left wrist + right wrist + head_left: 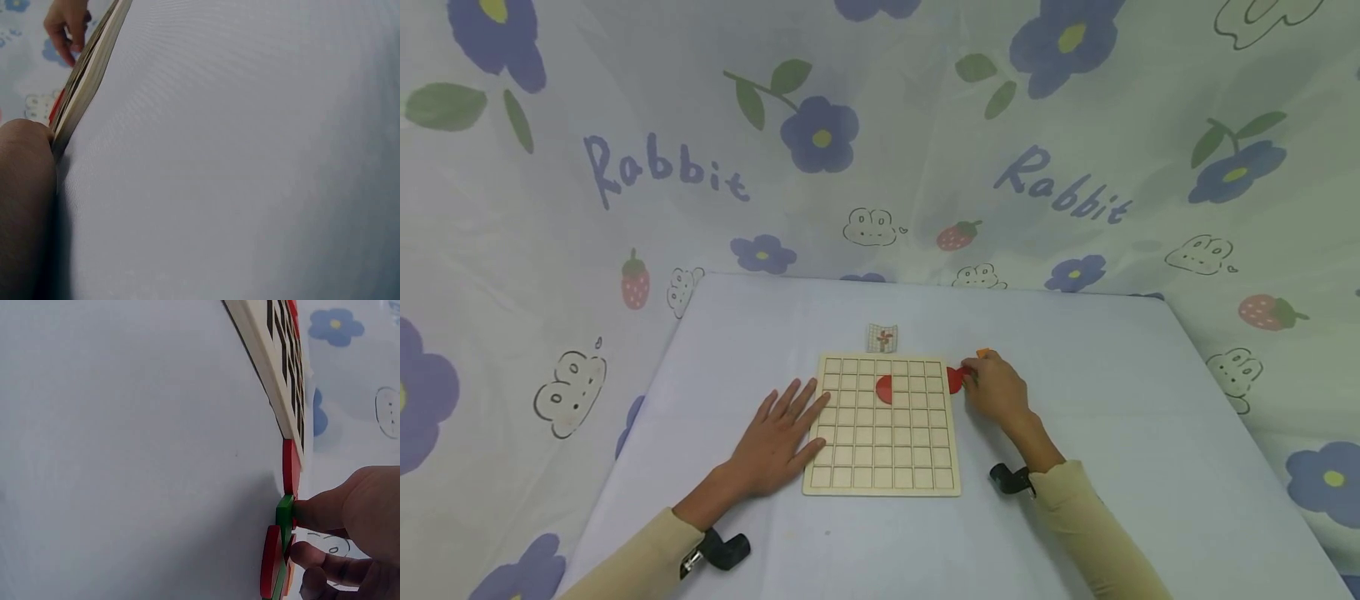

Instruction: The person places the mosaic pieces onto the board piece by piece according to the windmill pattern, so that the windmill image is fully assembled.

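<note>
My left hand (775, 446) lies with fingers spread over the left edge of a pale wooden grid board (880, 492). A red half-round piece (885, 390) sits on the board's upper middle. Beyond the board's right edge, my right hand (1000, 392) reaches down with bent fingers among loose coloured pieces. There, a red piece (955, 380) shows beside the board, and an orange piece (983, 353) peeks out behind the hand. In the right wrist view, the thumb overlaps a green piece (284, 509) near another red piece (270, 562). I cannot tell whether the fingers grip one.
A small card (882, 338) with a reddish pinwheel-like figure on a grid lies just behind the board. White cloth covers the table (1120, 400). A printed curtain (917, 175) with flowers and rabbits stands behind and at the sides.
</note>
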The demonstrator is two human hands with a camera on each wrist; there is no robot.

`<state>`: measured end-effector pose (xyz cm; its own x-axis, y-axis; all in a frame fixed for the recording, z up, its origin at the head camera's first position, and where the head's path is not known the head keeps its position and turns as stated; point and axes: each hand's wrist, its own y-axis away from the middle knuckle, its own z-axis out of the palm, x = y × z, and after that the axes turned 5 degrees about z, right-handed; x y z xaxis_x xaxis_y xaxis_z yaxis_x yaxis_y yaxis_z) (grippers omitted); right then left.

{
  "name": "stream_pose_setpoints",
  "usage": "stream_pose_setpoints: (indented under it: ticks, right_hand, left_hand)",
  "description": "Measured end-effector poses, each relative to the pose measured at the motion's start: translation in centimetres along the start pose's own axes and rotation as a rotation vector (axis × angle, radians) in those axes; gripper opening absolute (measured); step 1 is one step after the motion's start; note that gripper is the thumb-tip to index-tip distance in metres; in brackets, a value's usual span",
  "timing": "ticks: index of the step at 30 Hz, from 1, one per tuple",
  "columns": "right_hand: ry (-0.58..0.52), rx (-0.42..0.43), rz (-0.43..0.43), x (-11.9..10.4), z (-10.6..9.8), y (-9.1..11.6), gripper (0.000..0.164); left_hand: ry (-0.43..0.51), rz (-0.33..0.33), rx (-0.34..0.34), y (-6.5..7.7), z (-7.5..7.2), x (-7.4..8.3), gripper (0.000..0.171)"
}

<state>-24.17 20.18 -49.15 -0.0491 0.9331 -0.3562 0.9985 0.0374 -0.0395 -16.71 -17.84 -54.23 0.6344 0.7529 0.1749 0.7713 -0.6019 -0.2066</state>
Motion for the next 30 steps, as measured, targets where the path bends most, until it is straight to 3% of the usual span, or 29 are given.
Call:
stream_pose_setpoints:
  ticks: [8,18,26,30]
  right_hand:
    - [0.047,-0.011,0.009,0.2,-0.3,-0.1,0.025]
    - [0.003,-0.031,0.016,0.7,-0.4,0.1,0.021]
    - [-0.095,-0.066,0.064,1.5,-0.3,0.4,0.017]
    - [-0.189,-0.045,0.043,1.6,-0.5,0.8,0.015]
  left_hand:
    - [-0.006,0.003,0.0,0.1,0.1,0.1,0.068]
    - [-0.013,0.001,0.01,0.1,0.1,0.2,0.068]
    - [-0.018,0.001,0.015,0.1,0.2,0.1,0.068]
    - [-0.015,0.002,0.014,0.2,0.2,0.2,0.068]
